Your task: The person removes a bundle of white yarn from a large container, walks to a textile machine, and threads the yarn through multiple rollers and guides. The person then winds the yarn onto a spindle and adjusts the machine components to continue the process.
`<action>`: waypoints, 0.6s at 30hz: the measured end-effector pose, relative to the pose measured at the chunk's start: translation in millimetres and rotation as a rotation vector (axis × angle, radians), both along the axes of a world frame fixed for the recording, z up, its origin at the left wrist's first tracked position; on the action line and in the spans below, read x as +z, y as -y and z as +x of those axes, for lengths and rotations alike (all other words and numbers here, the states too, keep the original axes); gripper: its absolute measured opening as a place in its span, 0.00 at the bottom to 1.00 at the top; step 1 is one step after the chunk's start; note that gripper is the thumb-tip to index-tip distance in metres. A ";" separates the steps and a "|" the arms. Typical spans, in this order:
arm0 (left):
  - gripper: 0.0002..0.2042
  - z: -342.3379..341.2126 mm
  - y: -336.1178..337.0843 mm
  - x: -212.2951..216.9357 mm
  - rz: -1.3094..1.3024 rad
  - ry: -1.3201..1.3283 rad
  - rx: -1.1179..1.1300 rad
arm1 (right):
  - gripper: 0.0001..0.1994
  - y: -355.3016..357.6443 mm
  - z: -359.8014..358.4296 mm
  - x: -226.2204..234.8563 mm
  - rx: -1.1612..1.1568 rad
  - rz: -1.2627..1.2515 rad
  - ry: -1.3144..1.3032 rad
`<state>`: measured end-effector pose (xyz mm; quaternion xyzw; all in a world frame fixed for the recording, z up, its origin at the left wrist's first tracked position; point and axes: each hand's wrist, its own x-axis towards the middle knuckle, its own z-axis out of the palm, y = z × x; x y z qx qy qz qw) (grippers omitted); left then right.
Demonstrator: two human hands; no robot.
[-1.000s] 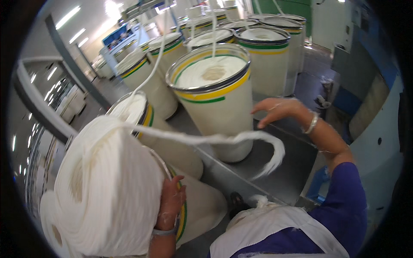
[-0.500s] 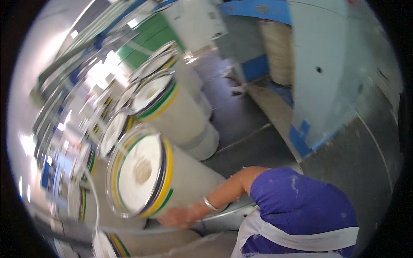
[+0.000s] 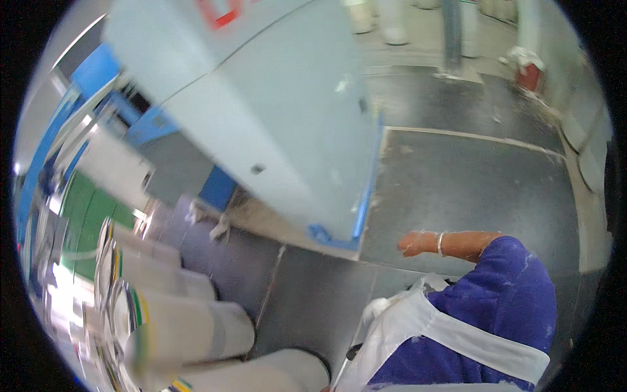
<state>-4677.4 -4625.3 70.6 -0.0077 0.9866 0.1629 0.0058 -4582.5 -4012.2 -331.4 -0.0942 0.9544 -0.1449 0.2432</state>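
Note:
My right hand (image 3: 413,244) is held out over the dark floor, away from any object. Its fingers look curled in, with nothing seen in them, and a pale bangle (image 3: 440,244) circles the wrist. Nearest to it is the lower corner of a tall light-blue machine cabinet (image 3: 294,130), which it does not touch. My left hand is out of sight. Tall white cylindrical cans (image 3: 189,330) with green and yellow bands at the rim stand in a row at the lower left. Another can (image 3: 281,372) is cut off by the lower edge, close to my white apron (image 3: 392,346).
Dark floor tiles (image 3: 470,189) stretch along the cabinet's right side. A red container (image 3: 529,77) topped with white fluff stands by the far right wall. More white cans (image 3: 392,23) are at the far back. Loose fluff (image 3: 221,227) lies near the cabinet's base.
My view has swung to the right, so the cans now sit at the lower left. My right hand has come away from the banded can's side and is over the floor.

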 end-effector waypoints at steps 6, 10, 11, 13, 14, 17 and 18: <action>0.19 -103.6 -230.7 -113.4 0.219 0.151 -0.382 | 0.16 -61.1 41.0 1.0 -0.117 -0.303 0.141; 0.18 -124.3 -375.6 -207.1 0.372 0.390 -0.486 | 0.20 -118.8 41.6 16.4 -0.332 -0.537 0.035; 0.17 -124.2 -410.6 -229.5 0.413 0.465 -0.482 | 0.20 -141.7 38.6 24.1 -0.366 -0.610 0.041; 0.17 -132.5 -466.4 -277.9 0.487 0.597 -0.453 | 0.21 -186.2 22.7 38.1 -0.442 -0.785 0.025; 0.17 -139.0 -490.8 -303.0 0.526 0.657 -0.427 | 0.21 -210.1 6.1 44.8 -0.427 -0.780 -0.012; 0.17 -158.2 -561.2 -367.7 0.633 0.817 -0.309 | 0.20 -301.7 -45.6 64.0 -0.448 -0.718 -0.090; 0.17 -165.1 -582.6 -386.7 0.668 0.859 -0.263 | 0.21 -338.1 -59.6 66.5 -0.506 -0.711 -0.083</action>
